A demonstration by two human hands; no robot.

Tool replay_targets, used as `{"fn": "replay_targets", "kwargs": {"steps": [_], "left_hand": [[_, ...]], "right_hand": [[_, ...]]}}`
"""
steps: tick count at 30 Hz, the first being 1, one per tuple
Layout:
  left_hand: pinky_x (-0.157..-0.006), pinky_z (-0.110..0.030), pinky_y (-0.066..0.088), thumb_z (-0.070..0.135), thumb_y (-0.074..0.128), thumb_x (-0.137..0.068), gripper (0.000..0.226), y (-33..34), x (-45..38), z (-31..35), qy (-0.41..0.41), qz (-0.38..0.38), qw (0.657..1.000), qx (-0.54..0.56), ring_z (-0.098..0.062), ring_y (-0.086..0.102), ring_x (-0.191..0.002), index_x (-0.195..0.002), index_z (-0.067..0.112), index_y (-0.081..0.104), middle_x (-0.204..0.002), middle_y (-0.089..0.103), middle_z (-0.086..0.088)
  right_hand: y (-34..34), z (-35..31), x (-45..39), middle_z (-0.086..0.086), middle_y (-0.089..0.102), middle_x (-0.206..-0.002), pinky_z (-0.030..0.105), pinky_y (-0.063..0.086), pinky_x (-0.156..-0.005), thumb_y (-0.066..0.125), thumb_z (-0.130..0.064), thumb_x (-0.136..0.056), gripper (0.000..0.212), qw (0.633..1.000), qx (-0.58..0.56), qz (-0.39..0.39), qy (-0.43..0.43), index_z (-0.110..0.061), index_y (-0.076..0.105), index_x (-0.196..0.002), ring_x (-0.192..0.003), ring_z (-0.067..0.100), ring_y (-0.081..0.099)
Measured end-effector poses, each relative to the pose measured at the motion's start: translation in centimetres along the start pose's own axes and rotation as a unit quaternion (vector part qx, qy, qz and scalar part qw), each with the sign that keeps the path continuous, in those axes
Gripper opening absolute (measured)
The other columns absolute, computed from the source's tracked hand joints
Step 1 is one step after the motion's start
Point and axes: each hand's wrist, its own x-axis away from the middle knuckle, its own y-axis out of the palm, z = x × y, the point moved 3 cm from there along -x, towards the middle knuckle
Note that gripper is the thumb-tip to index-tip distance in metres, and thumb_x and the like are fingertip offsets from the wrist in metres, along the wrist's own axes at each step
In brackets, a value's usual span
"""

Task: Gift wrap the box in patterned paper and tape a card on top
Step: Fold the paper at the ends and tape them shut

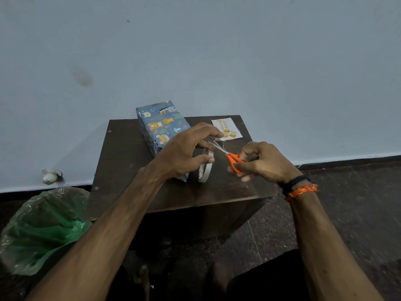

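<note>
The left hand [184, 151] is gripping a roll of clear tape [205, 168] upright on the dark wooden table [121, 170], pulling a strip toward orange-handled scissors [230, 158] gripped by the right hand [263, 162], while the animal-print wrapped box [159, 124] is lying behind the left hand, the card [226, 129] just right of it.

On a table [130, 170], a box [160, 124] stands at the back left, a card [226, 129] lies back right, a tape roll [205, 170] stands between, scissors [232, 158] just right of it. A bag [43, 231] sits left of the table.
</note>
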Motion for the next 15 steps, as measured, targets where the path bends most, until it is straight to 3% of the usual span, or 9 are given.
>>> {"fn": "replay_targets", "kwargs": {"steps": [9,15], "left_hand": [[-0.093,-0.030,0.057,0.005,0.081,-0.082,0.057,0.10,-0.14,0.13,0.005,-0.004,1.000,-0.004,-0.009,0.070,-0.103,-0.134,0.014,0.059,-0.135,0.054,0.003],[-0.090,-0.029,0.059,0.004,0.082,-0.081,0.063,-0.01,-0.10,-0.10,-0.007,-0.003,1.000,0.018,-0.005,0.071,-0.101,-0.138,0.015,0.056,-0.138,0.051,0.005]], "right_hand": [[-0.33,-0.30,0.06,0.004,0.061,-0.107,0.045,0.064,-0.074,0.084,-0.011,-0.081,0.011,0.998,0.029,0.035,-0.042,-0.004,0.078,-0.075,-0.084,0.022,0.072],[-0.31,-0.41,0.37,-0.001,0.059,-0.121,0.046,0.064,-0.070,0.083,-0.017,-0.081,0.017,1.000,-0.014,0.011,-0.015,-0.006,0.074,-0.073,-0.098,0.025,0.071]]}}
